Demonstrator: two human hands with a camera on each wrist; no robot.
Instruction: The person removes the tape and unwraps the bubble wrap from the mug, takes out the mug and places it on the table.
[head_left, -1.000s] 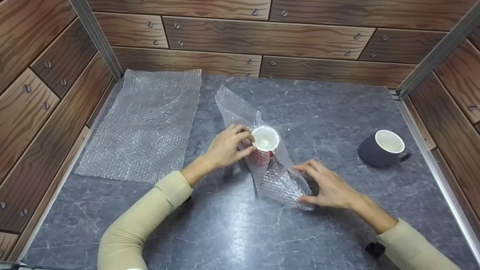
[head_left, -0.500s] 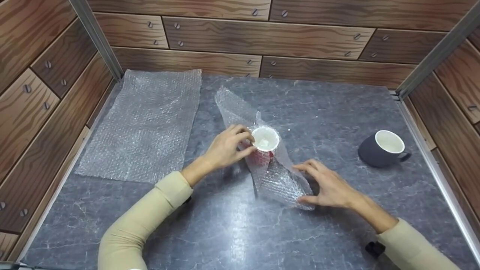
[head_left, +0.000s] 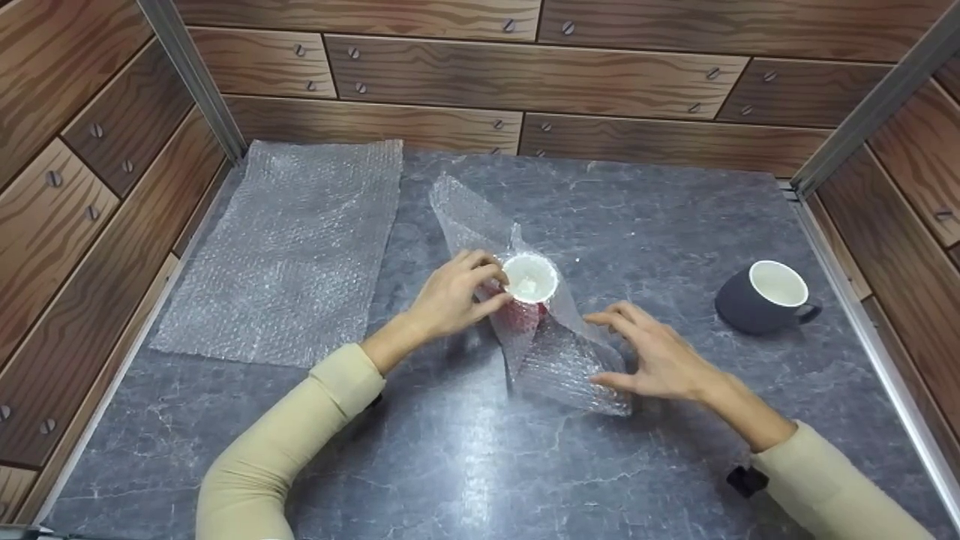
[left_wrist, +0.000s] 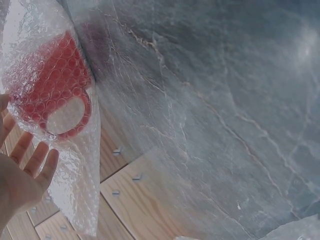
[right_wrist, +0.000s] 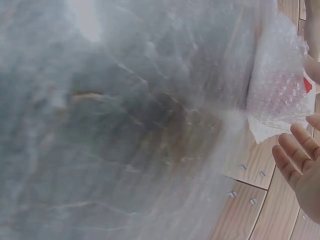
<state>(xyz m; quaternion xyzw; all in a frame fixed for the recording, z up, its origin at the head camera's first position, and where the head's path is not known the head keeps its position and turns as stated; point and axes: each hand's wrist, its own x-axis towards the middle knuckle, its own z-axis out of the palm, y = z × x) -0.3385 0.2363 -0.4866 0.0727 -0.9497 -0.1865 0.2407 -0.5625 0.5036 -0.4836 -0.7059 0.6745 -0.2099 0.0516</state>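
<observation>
A red mug (left_wrist: 50, 75) stands inside bubble wrap (head_left: 566, 367) at mid-table, its handle showing through the wrap in the left wrist view. From the head view its white round top (head_left: 531, 278) is uncovered, and loose wrap ends stretch to the far left and near right. My left hand (head_left: 459, 292) holds the wrapped mug at its left side, thumb and forefinger close to the rim. My right hand (head_left: 660, 360) is beside the near-right wrap end, fingers and thumb spread apart, with nothing gripped. In the right wrist view its fingers (right_wrist: 292, 152) are extended near the wrap.
Flat on the left of the grey marbled table (head_left: 420, 465) lies another bubble wrap sheet (head_left: 285, 247). A dark blue mug (head_left: 761, 300) with a white inside stands at the right, handle to the right. Wood-patterned walls (head_left: 525, 75) and metal posts enclose the table.
My right hand has lifted slightly off the near-right wrap end and moved a little away from me; that end has flattened and spread. The left hand stays in place.
</observation>
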